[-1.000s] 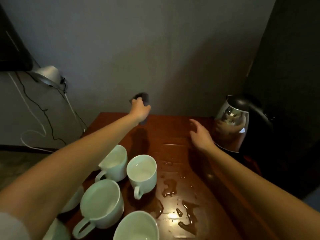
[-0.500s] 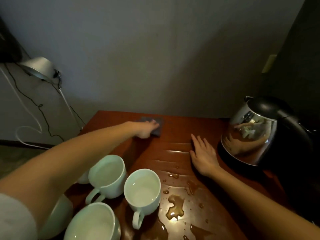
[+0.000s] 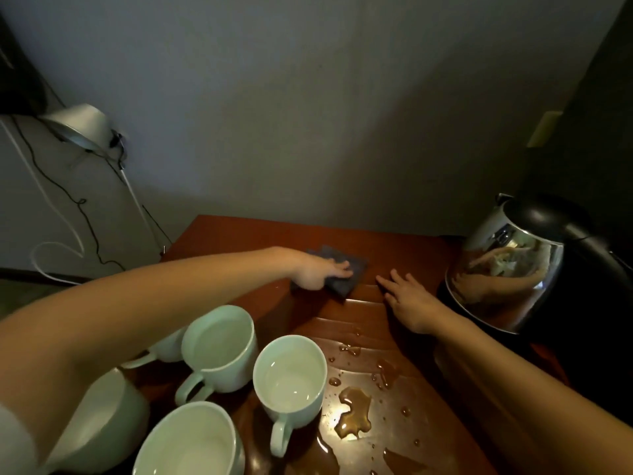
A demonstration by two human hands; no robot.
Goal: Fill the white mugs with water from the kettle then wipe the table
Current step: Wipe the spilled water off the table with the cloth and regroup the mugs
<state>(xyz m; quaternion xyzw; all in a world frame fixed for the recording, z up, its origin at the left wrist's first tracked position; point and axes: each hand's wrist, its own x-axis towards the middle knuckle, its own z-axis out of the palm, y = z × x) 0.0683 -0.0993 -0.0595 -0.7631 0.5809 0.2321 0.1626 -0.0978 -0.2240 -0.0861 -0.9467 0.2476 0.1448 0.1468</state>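
Looks past the pouring stage: shows water in the white mug (image 3: 289,375) nearest the middle of the table (image 3: 239,241), and seemingly in the second mug (image 3: 219,344) behind it and the third mug (image 3: 188,440) at the near edge, though levels are hard to judge in the dim light. Hides two more mugs partly under the left forearm along the left edge, contents impossible to tell. Has the kettle (image 3: 507,269) set down upright at the far right corner, touched by neither hand. Now at the start of the wiping, by the look of it. Presses the dark cloth (image 3: 346,284) onto the wood near the far edge with the left hand (image 3: 322,272), fingers laid flat on top rather than curled round it. Rests the right hand (image 3: 407,299) just beside the cloth, between it and the kettle, palm down, fingers spread, grasping nothing. Leaves nearly all the wiping to do: a large puddle (image 3: 354,419) and scattered drops lie toward the near right of the table, well apart from the cloth, with more wet patches at the near edge close to the mugs.
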